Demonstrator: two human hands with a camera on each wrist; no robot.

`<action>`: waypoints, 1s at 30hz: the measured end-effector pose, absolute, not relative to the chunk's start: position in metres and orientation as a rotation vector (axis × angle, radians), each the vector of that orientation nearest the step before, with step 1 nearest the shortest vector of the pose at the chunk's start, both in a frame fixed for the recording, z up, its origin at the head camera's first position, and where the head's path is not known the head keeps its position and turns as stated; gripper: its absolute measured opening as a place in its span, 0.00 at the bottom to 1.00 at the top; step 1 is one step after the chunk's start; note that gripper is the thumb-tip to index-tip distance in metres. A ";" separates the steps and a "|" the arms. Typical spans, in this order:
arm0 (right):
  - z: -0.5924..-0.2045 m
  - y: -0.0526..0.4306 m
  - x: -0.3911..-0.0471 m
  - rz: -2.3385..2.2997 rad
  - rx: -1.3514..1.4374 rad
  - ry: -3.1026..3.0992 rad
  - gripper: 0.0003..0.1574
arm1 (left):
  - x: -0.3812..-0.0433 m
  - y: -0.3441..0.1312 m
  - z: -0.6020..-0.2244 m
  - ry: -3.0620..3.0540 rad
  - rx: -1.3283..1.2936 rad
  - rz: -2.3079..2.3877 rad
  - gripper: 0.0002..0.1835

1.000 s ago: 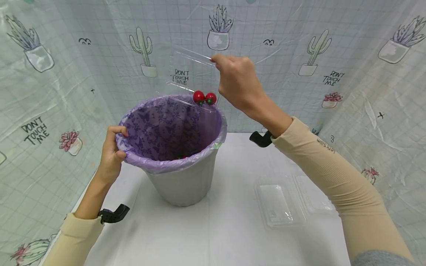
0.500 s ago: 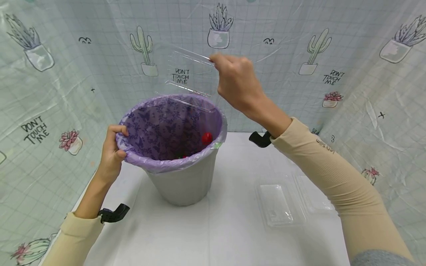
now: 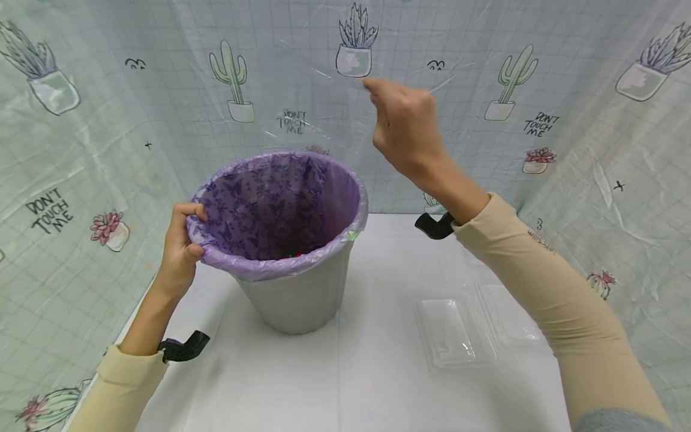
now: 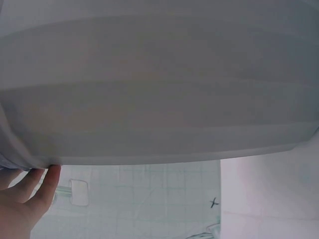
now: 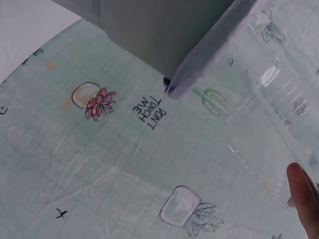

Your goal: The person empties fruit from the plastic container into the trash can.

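A grey bin (image 3: 297, 306) stands on the white table, lined with a purple patterned bag (image 3: 270, 269) folded over its rim. My left hand (image 3: 180, 255) grips that rim at the left, thumb outside and fingers over the edge; the left wrist view has its fingers (image 4: 47, 191) against the grey wall. Above and right of the bin, my right hand (image 3: 405, 126) pinches a clear plastic container (image 5: 271, 117) by its edge. The container is tilted and barely shows in the head view. Deep in the bin, bits of red and green (image 3: 299, 255) peek over the near rim.
Two clear plastic trays (image 3: 456, 336) lie on the white table (image 3: 378, 372) to the right of the bin. A pale curtain (image 3: 162, 120) printed with cacti hangs at the back and along both sides.
Two small red round fruits with green tops slid from the container and dropped into the bin. My right hand has since moved slightly right with the container. The left hand has stayed on the rim.
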State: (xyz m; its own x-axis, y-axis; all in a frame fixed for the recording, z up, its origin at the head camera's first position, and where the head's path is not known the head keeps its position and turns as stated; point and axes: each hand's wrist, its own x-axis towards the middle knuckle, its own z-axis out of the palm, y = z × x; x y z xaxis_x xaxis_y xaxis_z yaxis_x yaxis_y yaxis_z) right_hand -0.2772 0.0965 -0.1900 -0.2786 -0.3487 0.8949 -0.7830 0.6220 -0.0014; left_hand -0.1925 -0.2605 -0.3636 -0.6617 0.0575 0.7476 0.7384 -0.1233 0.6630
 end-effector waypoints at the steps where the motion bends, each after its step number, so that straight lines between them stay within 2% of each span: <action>1: -0.190 0.101 -0.278 0.585 0.888 -1.874 0.17 | -0.193 -0.260 -0.364 -1.665 -0.885 -1.835 0.41; 13: -0.205 0.178 -0.289 1.011 0.520 -2.090 0.16 | -0.191 -0.256 -0.363 -1.655 -0.879 -1.827 0.42; 30: -0.242 0.240 -0.301 1.071 0.256 -2.256 0.20 | -0.188 -0.249 -0.364 -1.639 -0.895 -1.835 0.41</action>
State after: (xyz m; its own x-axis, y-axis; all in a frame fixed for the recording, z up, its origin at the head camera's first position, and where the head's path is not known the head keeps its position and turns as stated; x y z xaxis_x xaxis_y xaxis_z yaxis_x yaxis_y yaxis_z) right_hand -0.3006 0.2403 -0.2420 -0.7884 0.0857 0.6091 -0.4176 0.6525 -0.6324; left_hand -0.1883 -0.2493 -0.3642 -0.6478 0.0492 0.7602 0.7499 -0.1345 0.6478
